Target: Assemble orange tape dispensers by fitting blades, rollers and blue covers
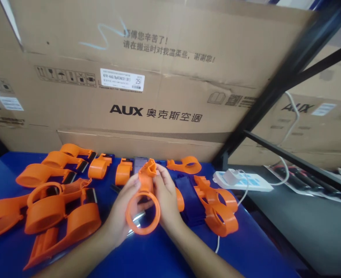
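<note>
An orange plastic tape dispenser (146, 186) is held upright between both hands, its round ring towards me. My left hand (120, 210) grips its left side, and my right hand (167, 197) closes round the right side of its handle. Some fingers are hidden behind it. Through and below the ring, a shiny metallic item shows near my left palm; its kind is unclear. Several orange dispensers (44, 210) with black end pieces lie to the left. More orange dispensers (221, 218) are piled on the right, beside a dark blue stack (191, 202) of flat pieces.
Everything lies on a blue tabletop (217, 264). Behind it stands a large cardboard box (170, 83). At the right are a white power strip (257, 183) with a cable, a black metal frame (263, 96) and a dark shelf (304, 224) holding packaged black-handled items.
</note>
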Demonstrator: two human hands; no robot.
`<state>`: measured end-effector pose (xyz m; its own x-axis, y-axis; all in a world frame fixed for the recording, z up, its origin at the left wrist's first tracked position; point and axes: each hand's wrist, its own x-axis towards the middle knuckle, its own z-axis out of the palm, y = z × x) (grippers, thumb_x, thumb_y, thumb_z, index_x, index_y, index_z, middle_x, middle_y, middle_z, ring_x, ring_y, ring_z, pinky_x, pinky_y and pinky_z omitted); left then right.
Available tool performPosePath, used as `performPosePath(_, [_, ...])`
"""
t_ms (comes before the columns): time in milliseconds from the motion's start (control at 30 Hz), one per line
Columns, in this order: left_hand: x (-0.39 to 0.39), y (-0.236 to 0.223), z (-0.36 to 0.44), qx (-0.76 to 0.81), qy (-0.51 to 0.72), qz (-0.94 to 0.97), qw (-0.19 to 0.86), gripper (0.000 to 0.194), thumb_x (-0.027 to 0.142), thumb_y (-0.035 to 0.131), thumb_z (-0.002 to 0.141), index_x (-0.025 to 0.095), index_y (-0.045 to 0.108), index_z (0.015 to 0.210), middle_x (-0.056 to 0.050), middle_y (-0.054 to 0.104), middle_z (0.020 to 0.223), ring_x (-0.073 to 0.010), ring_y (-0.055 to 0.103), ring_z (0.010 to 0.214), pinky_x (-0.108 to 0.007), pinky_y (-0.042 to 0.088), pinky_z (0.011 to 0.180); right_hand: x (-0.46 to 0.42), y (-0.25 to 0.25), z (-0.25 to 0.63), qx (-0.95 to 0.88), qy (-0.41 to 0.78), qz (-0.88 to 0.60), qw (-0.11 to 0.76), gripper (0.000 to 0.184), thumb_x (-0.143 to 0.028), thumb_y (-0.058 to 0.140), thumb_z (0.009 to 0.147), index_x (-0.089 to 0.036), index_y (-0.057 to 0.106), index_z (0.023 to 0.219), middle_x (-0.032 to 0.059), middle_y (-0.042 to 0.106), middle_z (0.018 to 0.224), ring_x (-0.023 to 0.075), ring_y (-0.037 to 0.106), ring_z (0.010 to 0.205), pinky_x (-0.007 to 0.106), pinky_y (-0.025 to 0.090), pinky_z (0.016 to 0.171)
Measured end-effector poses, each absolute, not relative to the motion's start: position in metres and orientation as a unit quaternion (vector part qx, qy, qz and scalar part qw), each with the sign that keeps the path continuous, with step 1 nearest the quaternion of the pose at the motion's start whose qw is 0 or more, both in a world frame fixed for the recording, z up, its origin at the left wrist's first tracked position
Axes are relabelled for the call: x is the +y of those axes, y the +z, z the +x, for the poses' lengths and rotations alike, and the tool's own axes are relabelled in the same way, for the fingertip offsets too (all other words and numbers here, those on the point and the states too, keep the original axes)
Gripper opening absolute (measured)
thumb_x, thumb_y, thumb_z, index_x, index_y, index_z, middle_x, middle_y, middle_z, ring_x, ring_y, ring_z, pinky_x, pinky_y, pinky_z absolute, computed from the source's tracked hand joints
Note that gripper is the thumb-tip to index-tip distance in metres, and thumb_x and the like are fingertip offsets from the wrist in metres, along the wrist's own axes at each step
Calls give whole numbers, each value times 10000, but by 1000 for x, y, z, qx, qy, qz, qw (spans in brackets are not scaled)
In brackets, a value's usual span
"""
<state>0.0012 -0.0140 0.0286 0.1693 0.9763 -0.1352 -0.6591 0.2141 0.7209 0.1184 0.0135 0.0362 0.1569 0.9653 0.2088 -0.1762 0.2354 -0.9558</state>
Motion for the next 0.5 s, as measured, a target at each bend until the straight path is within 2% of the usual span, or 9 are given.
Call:
performPosePath(100, [-12,30,-3,302,571,263,717,508,306,764,861,252,607,1341,-110,751,1085,-254,739,890,-434,636,802,20,37,126,-550,358,-437,615,261,-349,533,988,-246,635,1205,76,694,1239,247,634,1151,414,492,1017])
performPosePath(200, [-10,32,-5,298,576,271,711,571,258,790,828,266,584,1360,-82,756,1021,-233,735,833,-400,628,780,22,40,131,-647,254,-453,558,272,-227,494,988,-241,633,1222,90,672,1241,252,606,1148,433,477,1025])
performPosePath(300, [-7,32,-7,296,567,255,725,410,283,778,847,209,658,1233,-75,752,984,-200,717,795,-316,608,728,22,50,139,-736,175,-457,468,352,-140,442,973,-223,647,1247,106,666,1203,261,589,1117,443,471,1013])
performPosePath(400, [-4,32,-12,310,565,201,738,285,365,739,885,163,705,1083,-74,739,927,-187,696,753,-279,590,673,27,67,157,-776,126,-464,409,322,-218,478,1006,-217,643,1282,112,671,1233,277,578,1167,453,455,1033])
performPosePath(500, [-2,33,-21,328,575,174,729,222,357,734,879,162,705,981,-51,701,845,-167,667,712,-258,577,661,40,79,184,-783,87,-487,376,269,-324,507,1027,-238,671,1222,84,706,1226,276,602,1178,450,448,1036])
